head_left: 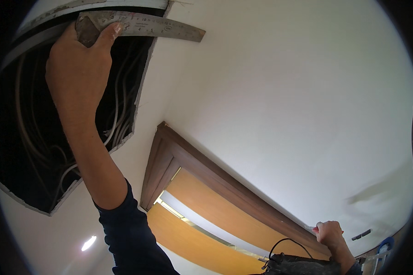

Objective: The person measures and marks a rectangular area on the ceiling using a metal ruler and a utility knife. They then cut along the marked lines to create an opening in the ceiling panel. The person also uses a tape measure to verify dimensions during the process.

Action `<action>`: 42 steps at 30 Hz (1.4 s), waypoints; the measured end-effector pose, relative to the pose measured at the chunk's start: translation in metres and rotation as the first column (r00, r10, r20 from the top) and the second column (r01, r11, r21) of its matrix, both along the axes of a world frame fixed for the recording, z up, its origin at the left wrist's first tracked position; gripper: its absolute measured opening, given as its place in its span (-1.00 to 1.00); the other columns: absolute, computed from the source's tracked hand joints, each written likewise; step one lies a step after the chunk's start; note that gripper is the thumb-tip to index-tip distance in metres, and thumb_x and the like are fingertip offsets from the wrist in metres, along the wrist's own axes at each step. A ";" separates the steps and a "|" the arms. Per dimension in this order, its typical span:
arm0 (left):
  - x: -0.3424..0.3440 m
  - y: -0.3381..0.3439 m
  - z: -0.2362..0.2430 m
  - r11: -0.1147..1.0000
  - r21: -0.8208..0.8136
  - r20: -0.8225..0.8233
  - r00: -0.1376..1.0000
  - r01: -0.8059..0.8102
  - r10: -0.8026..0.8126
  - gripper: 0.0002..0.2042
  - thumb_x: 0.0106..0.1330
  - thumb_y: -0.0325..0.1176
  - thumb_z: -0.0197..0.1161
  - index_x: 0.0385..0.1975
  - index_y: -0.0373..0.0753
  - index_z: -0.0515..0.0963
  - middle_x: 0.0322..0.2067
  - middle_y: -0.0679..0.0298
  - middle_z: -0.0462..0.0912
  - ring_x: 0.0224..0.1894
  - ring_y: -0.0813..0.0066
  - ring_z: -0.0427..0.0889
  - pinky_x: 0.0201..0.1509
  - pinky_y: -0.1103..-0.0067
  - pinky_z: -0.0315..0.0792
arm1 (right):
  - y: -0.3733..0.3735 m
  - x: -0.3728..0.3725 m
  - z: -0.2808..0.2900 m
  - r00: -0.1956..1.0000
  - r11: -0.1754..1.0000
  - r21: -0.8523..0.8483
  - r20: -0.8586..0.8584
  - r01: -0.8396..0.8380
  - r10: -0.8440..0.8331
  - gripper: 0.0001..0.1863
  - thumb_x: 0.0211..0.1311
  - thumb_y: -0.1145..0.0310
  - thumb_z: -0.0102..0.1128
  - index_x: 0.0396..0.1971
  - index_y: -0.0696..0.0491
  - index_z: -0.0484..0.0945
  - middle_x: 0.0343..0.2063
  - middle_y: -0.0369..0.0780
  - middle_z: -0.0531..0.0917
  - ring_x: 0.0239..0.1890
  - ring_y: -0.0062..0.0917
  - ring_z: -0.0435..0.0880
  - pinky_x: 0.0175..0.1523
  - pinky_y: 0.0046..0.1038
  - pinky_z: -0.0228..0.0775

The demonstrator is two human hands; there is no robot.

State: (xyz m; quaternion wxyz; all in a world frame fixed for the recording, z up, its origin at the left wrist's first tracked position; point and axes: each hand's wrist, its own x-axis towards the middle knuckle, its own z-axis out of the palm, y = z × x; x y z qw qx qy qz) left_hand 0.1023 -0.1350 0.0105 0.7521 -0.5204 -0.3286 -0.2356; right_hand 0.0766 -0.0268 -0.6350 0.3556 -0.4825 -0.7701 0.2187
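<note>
My left hand (81, 64) reaches up at the upper left, its fingers closed round the thick stock of a worn metal try square (144, 25). The thumb presses on the marked blade, which lies across the edge of a ceiling opening (30, 114) and points right over the white surface. Far off at the lower right, my right hand (329, 233) is closed beside the wooden door frame. A small white and red thing (313, 228) sticks out from its fingers; its kind is too small to tell.
Several loose cables (117, 96) hang in the dark opening with its rough cut edges. A brown door frame (215, 165) surrounds orange panels (206, 197). A black bag-like thing (298, 266) with a cord stands at the lower edge. A ceiling light (88, 243) glows at the lower left.
</note>
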 end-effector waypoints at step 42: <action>-0.178 -0.017 -0.142 0.936 -0.164 -0.963 0.256 -0.312 -0.083 -0.68 0.47 -0.23 0.00 0.13 -0.04 0.56 -0.21 0.37 0.58 -0.08 0.37 0.56 0.19 0.32 0.27 | -0.030 0.006 0.319 -0.359 0.686 0.355 -0.922 -0.634 0.146 -0.61 0.45 0.05 0.09 -0.10 0.13 0.45 -0.28 -0.22 0.61 -0.73 -0.74 0.28 -0.63 -0.60 0.25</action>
